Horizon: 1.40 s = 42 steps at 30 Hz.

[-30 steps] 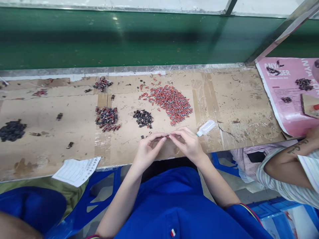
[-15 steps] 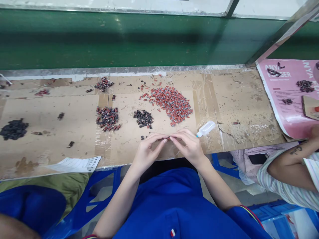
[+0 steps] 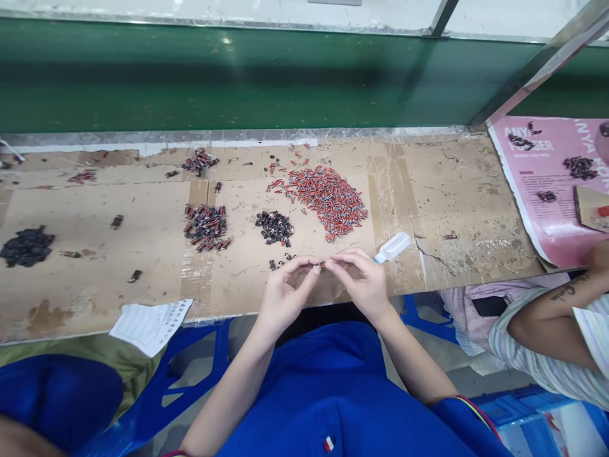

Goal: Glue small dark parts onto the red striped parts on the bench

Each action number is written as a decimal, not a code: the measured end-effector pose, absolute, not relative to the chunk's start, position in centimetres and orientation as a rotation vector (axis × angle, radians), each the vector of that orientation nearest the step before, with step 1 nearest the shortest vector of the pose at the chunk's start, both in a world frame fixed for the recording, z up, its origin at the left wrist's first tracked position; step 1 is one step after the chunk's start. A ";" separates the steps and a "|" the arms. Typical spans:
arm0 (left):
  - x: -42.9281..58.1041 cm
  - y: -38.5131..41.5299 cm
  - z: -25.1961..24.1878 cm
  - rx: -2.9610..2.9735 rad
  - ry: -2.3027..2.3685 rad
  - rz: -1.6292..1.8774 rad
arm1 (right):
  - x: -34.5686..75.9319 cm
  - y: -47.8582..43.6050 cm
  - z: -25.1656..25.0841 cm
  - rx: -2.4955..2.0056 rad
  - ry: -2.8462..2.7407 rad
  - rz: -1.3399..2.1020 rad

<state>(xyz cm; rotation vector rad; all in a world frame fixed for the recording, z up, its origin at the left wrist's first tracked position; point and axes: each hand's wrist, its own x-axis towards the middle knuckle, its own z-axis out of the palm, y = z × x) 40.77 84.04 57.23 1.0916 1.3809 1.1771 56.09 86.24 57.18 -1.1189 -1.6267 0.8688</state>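
Fingertip to fingertip, my left hand [image 3: 288,285] and my right hand [image 3: 362,279] meet over the front edge of the cardboard-covered bench [image 3: 247,279]. Both pinch one small red-and-black part [image 3: 320,264]; its exact kind is too small to make out. Beyond my hands lies a wide pile of small red pieces with silvery ends [image 3: 333,200]. A heap of small black pieces [image 3: 275,227] sits left of that, with a few loose black bits [image 3: 273,264] by my left hand. A clear squeeze bottle [image 3: 394,247] with a blue tip lies beside my right hand.
Farther left are a red-and-black pile [image 3: 206,226] and a black heap [image 3: 28,245]. A paper sheet [image 3: 150,324] overhangs the front edge. At right, a co-worker's arm [image 3: 561,317] rests near a pink poster [image 3: 542,216]. A green panel [image 3: 214,82] runs along the back.
The paper sheet at the left has shifted toward the front and hangs farther over the edge. My hands stay nearly in place, still pinching the small part.
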 end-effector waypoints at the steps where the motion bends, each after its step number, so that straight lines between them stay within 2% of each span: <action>1: 40.9 84.0 57.3 1.074 1.378 1.190 | 56.0 86.1 57.3 -1.132 -1.569 0.933; 4: 41.2 83.8 57.9 1.066 1.365 1.216 | 56.0 85.8 57.8 -1.089 -1.502 1.035; 10: 41.5 83.1 59.3 1.141 1.360 1.251 | 55.9 85.7 59.1 -0.985 -1.472 1.021; 17: 41.8 82.2 59.3 1.228 1.347 1.313 | 55.3 84.8 59.1 -1.095 -1.254 1.200; 26: 41.5 81.8 60.0 1.274 1.349 1.283 | 56.7 85.9 60.4 -0.854 -1.714 0.714; 32: 41.4 81.8 60.5 1.326 1.340 1.284 | 55.8 85.1 60.4 -0.927 -1.612 0.724; 38: 42.0 82.1 60.7 1.090 1.406 1.291 | 54.9 84.8 59.3 -0.988 -1.619 0.610; 42: 42.2 82.3 60.5 1.044 1.414 1.307 | 54.6 84.9 58.9 -1.035 -1.472 0.784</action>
